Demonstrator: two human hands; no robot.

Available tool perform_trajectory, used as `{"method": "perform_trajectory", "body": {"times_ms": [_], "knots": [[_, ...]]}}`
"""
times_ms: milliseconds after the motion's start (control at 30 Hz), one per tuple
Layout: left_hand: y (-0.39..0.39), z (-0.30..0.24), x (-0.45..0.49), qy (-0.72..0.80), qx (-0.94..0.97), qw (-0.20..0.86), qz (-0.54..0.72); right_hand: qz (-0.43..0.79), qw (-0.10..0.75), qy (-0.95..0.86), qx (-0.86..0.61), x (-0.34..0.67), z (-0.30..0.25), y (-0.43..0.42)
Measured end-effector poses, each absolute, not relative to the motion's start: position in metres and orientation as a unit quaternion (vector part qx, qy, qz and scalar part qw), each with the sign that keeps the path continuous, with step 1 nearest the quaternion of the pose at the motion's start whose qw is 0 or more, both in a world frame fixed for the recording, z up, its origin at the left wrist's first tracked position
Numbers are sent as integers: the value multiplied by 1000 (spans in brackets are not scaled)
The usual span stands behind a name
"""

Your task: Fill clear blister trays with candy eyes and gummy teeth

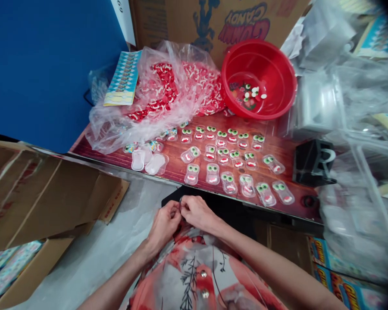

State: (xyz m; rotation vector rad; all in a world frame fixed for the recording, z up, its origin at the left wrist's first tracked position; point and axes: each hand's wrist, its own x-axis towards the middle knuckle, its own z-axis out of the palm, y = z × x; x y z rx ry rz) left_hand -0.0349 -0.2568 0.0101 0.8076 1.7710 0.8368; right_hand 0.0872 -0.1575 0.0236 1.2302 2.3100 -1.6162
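Note:
My left hand (pixel 163 224) and my right hand (pixel 198 213) meet just below the near edge of the red-brown table (pixel 287 150), above my lap. Both have the fingers pinched together on a small clear plastic piece (pixel 181 203) between them; what it is I cannot make out. On the table just beyond lie several clear blister packs of eye-and-mouth gummies (pixel 228 181) in rows. Two empty clear blisters (pixel 148 162) lie to their left.
A red basin (pixel 280 64) with a few candies stands at the back. A clear bag of red mouth gummies (pixel 168 92) lies left of it, with printed cards (pixel 123 79) beside. A black object (pixel 313 162) sits at right. Open cardboard boxes (pixel 42 193) stand at left.

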Motion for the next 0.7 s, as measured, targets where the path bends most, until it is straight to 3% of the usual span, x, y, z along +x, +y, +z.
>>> {"method": "perform_trajectory", "body": {"times_ms": [100, 333, 700], "knots": [[-259, 6, -36, 729, 331, 504, 325, -572, -2, 699, 429, 85, 9, -165], [-253, -10, -28, 690, 219, 558, 405, -639, -97, 608, 462, 85, -11, -180], [-254, -26, -28, 649, 94, 624, 426, -676, -63, 552, 485, 82, -33, -180]]}}
